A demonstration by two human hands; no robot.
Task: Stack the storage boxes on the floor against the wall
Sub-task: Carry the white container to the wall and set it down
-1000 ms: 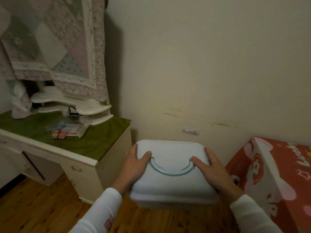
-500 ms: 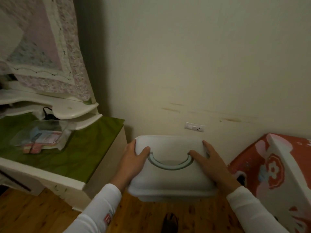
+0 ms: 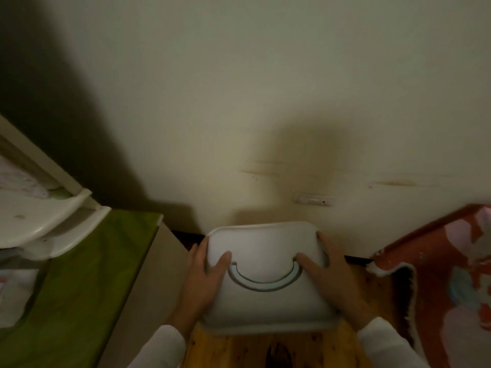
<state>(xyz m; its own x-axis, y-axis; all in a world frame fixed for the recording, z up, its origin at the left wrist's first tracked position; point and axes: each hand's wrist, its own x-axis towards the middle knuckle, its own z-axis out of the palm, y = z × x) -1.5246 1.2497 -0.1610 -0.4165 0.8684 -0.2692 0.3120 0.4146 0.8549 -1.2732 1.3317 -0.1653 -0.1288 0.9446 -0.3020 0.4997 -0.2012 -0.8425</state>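
Cream wall [image 3: 239,102] ahead: my left grip [image 3: 202,277] and right grip [image 3: 332,280] clamp the white storage box [image 3: 265,261], now lower and closer to it, between green counter [image 3: 79,288] and red box [image 3: 438,261].

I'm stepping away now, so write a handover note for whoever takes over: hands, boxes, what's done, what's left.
Left hand grips the white storage box on its left side, thumb on top; right hand grips its right side likewise.
The box is low by the wall, between the green-topped cabinet and the red patterned box.
Done: box at the wall. Left: set it down, release, stack the rest.
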